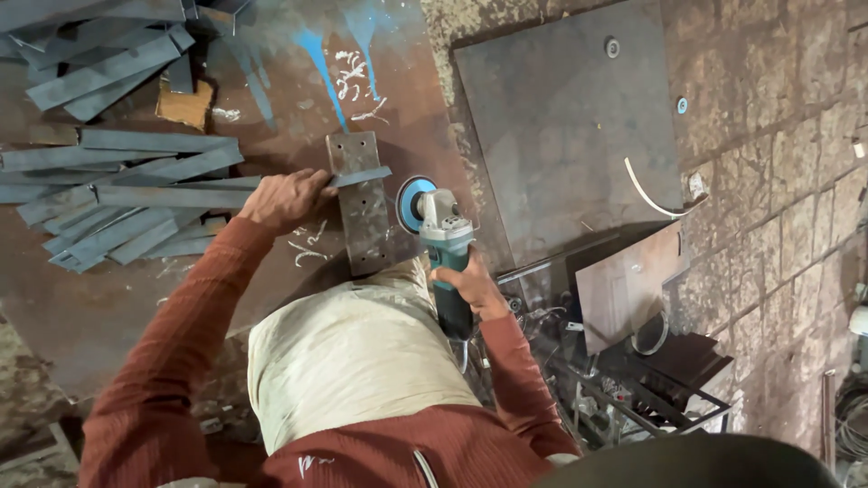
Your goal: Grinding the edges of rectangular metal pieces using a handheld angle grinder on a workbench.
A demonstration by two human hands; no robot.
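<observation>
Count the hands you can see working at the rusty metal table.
2. The left hand presses a grey flat steel strip across the drilled steel plate; the right hand grips the teal angle grinder. None seem hidden.

A rusty brown steel sheet covers the floor on the left; worn stone paving on the right, dimly lit.

Left hand pins flat bar; right hand grips angle grinder.

Rusty steel sheet under grey metal strips, a drilled plate, cardboard scrap.
</observation>
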